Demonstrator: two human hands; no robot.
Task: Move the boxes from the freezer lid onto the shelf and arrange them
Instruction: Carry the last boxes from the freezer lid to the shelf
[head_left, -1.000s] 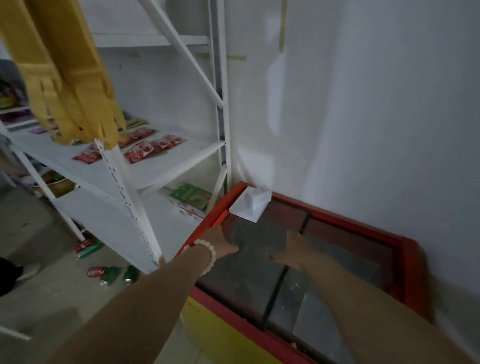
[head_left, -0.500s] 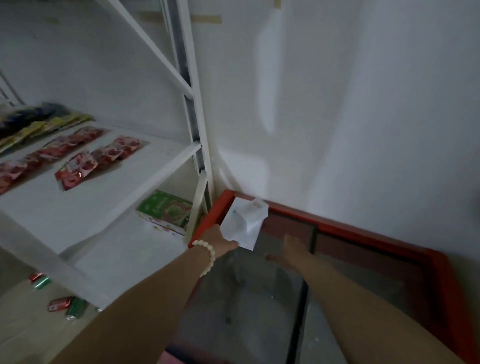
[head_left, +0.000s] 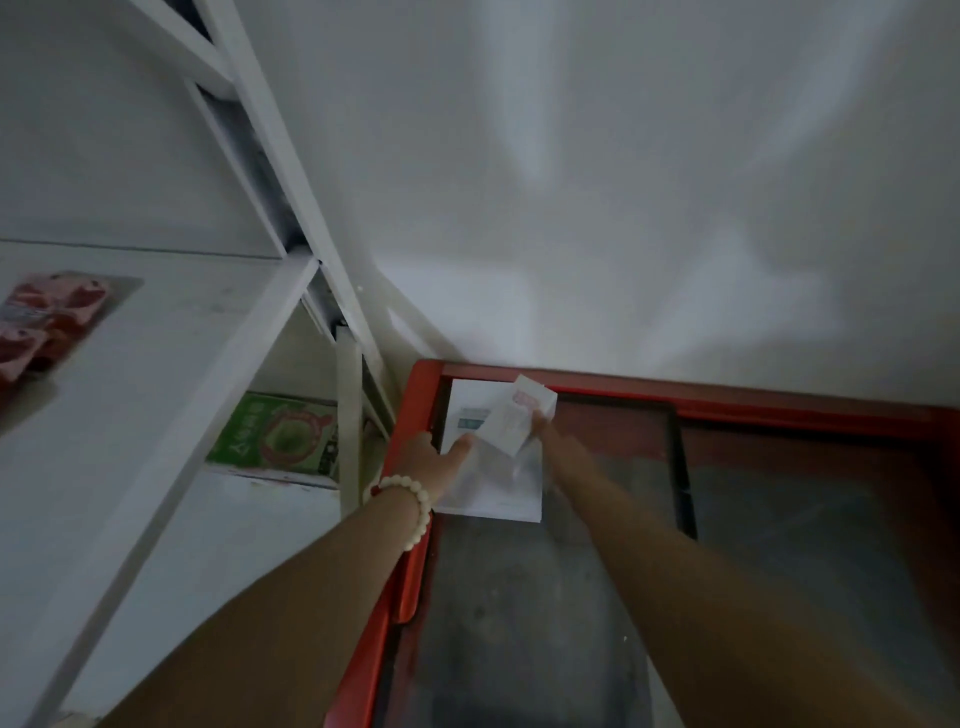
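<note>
A small white box (head_left: 517, 421) with a red print is tilted above the back left corner of the red-framed freezer lid (head_left: 779, 402). My right hand (head_left: 545, 434) grips it from the right and is mostly hidden behind it. Under it lies a larger flat white box (head_left: 493, 493) on the dark glass. My left hand (head_left: 436, 462), with a bead bracelet on the wrist, holds that flat box at its left edge, thumb on top. The white shelf (head_left: 171, 364) stands just left of the freezer.
Red snack packets (head_left: 47, 322) lie on the shelf board at the far left. A green box (head_left: 280, 431) sits on the lower shelf board beside the freezer corner. A slanted white shelf post (head_left: 291, 171) and the white wall stand close behind the boxes.
The view swung right and closer to the freezer's back corner. My right hand left the glass and took the small white box. My left hand went from the freezer's edge to the flat box.
</note>
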